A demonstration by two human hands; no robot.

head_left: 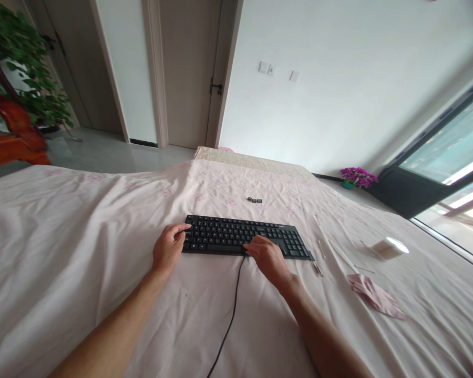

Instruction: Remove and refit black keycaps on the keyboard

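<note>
A black keyboard lies flat on a pale pink bedsheet, its black cable running toward me. My left hand grips the keyboard's left end, thumb on top and fingers curled around the edge. My right hand rests on the near edge right of the middle, fingers bent over the keys. Three loose black keycaps lie on the sheet just beyond the keyboard.
To the right lie a crumpled pink cloth, a small white container and thin sticks. A purple flower pot stands by the window. A green plant and doors are at the back left.
</note>
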